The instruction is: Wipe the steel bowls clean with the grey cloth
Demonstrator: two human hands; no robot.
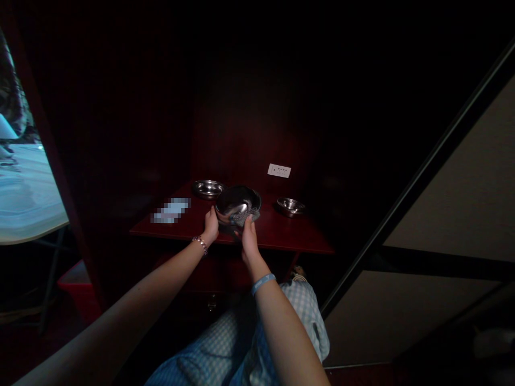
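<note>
A shiny metal bowl [233, 199] is held up over the front part of a dark red shelf [273, 230], its rounded outside toward me. My left hand [211, 226] grips the bowl at its left edge. With a grey, mesh-like cloth [244, 216] under its fingers, my right hand [249, 240] presses on the bowl's lower right side. Behind it on the left sits a shallow metal bowl [208, 188]. Another small metal bowl [290, 207] rests on the shelf to the right.
A pixelated pale patch [171, 210] covers something on the shelf's left. On the back wall is a white power socket [279, 170]. Dark panels enclose the shelf. A red stool-like object [78, 284] and a pale table [30, 187] stand at left.
</note>
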